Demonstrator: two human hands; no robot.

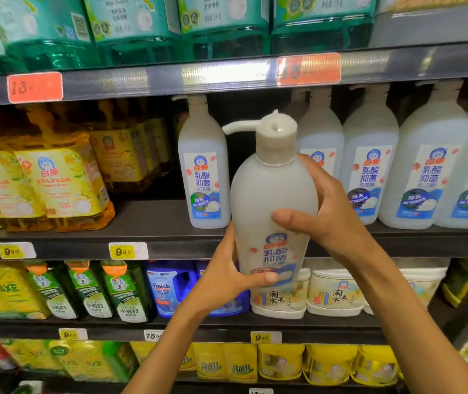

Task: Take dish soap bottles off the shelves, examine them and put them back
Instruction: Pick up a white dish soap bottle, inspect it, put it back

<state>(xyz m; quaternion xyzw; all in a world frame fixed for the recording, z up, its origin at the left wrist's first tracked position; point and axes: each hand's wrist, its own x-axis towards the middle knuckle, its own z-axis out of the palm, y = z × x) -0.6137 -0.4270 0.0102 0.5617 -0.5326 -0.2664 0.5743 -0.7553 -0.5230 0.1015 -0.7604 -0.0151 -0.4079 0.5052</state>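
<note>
I hold a white pump bottle [272,194] upright in front of the middle shelf [153,223]. My left hand [227,274] grips its lower label; my right hand [326,214] wraps its shoulder. Matching bottles [426,166] stand behind on that shelf.

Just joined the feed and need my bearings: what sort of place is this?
Most likely a supermarket cleaning-products aisle. Stocked shelves carry rows of identical white pump bottles, and price tags sit along the shelf edges. The left hand and right hand hold one such dish soap bottle.
</note>
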